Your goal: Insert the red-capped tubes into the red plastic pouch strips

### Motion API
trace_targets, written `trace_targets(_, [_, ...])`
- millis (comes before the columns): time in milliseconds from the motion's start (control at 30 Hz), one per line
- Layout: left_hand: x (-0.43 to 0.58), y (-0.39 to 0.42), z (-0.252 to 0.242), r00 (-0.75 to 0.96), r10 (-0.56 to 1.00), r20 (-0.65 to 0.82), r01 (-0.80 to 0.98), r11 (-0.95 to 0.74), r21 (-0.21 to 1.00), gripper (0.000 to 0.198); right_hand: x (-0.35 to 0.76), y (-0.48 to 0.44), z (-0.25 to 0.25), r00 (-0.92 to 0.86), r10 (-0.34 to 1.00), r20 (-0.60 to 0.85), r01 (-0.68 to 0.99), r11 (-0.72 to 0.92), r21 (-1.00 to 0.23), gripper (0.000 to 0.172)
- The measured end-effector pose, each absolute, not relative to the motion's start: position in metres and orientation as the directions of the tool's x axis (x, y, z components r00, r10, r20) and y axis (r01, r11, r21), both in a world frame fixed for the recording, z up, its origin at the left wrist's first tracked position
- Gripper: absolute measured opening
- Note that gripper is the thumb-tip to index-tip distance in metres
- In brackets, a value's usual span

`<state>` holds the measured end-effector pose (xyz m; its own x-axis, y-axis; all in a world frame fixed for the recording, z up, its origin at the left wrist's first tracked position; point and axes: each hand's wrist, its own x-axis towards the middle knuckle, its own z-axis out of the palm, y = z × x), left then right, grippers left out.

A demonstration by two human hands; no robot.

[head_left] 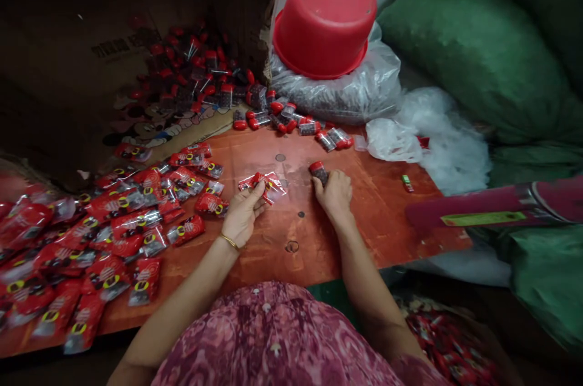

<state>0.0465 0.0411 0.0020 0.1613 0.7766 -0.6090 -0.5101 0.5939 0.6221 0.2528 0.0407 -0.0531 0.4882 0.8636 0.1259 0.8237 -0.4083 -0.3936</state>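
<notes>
My left hand (243, 213) pinches a clear and red plastic packet (268, 184) that lies on the orange-red table (364, 216). My right hand (336, 193) is closed round a small clear tube with a red cap (318, 171), which sticks out past my fingers. The two hands are close together near the table's middle. A gold bangle (229, 242) sits on my left wrist.
Several filled red packets (113, 240) cover the table's left side. Loose red-capped tubes (291, 122) spill from a cardboard box (82, 58) at the back. An upturned red tub (324, 22) rests on a plastic bag. Green sacks (478, 52) stand at right, and a pink roll (496, 207) juts in.
</notes>
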Motion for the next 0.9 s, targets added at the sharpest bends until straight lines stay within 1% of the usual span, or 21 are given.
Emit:
trace_targets(33, [0.045, 0.041, 0.003, 0.167, 0.771, -0.614, -0.518, 0.599, 0.611, 0.037, 0.251, 0.036, -0.054, 0.463, 0.879, 0.111, 0.804, -0.364, -0.47, 0.027])
trace_targets(67, [0.044, 0.041, 0.003, 0.171, 0.768, -0.617, -0.523, 0.602, 0.604, 0.036, 0.248, 0.029, -0.053, 0.433, 0.896, 0.099, 0.759, -0.303, -0.576, 0.027])
trace_targets(133, [0.04, 0.04, 0.003, 0.176, 0.767, -0.617, -0.529, 0.602, 0.598, 0.035, 0.24, 0.012, -0.046, 0.365, 0.929, 0.066, 0.568, -0.166, -0.806, 0.029])
trace_targets(167, [0.039, 0.039, 0.004, 0.178, 0.769, -0.614, -0.529, 0.601, 0.599, 0.034, 0.234, 0.003, -0.041, 0.324, 0.945, 0.04, 0.44, -0.114, -0.891, 0.03])
trace_targets(200, [0.038, 0.039, 0.004, 0.18, 0.771, -0.61, -0.527, 0.6, 0.602, 0.034, 0.229, -0.006, -0.034, 0.281, 0.96, 0.003, 0.32, -0.091, -0.943, 0.03])
trace_targets(233, [0.037, 0.038, 0.004, 0.184, 0.774, -0.606, -0.524, 0.599, 0.606, 0.034, 0.224, -0.014, -0.027, 0.239, 0.97, -0.034, 0.227, -0.09, -0.97, 0.03])
trace_targets(267, [0.038, 0.037, 0.004, 0.187, 0.774, -0.604, -0.518, 0.601, 0.609, 0.035, 0.219, -0.021, -0.02, 0.203, 0.977, -0.064, 0.169, -0.099, -0.981, 0.028])
trace_targets(333, [0.04, 0.034, 0.004, 0.194, 0.771, -0.607, -0.499, 0.61, 0.615, 0.036, 0.209, -0.03, -0.008, 0.152, 0.986, -0.072, 0.134, -0.093, -0.987, 0.022])
trace_targets(467, [0.045, 0.03, 0.005, 0.185, 0.778, -0.601, -0.463, 0.608, 0.645, 0.039, 0.197, -0.032, 0.002, 0.118, 0.993, -0.013, 0.192, -0.035, -0.981, 0.015])
trace_targets(600, [0.046, 0.029, 0.003, 0.132, 0.829, -0.543, -0.471, 0.534, 0.702, 0.04, 0.191, -0.032, 0.002, 0.083, 0.996, -0.027, 0.21, -0.044, -0.977, 0.015])
trace_targets(733, [0.043, 0.031, -0.002, 0.055, 0.861, -0.505, -0.463, 0.47, 0.751, 0.039, 0.19, -0.036, 0.003, 0.092, 0.995, -0.049, 0.196, -0.066, -0.978, 0.014])
trace_targets(900, [0.042, 0.032, 0.0, 0.075, 0.85, -0.522, -0.432, 0.499, 0.751, 0.041, 0.189, -0.035, 0.004, 0.133, 0.991, -0.027, 0.211, -0.055, -0.976, 0.012])
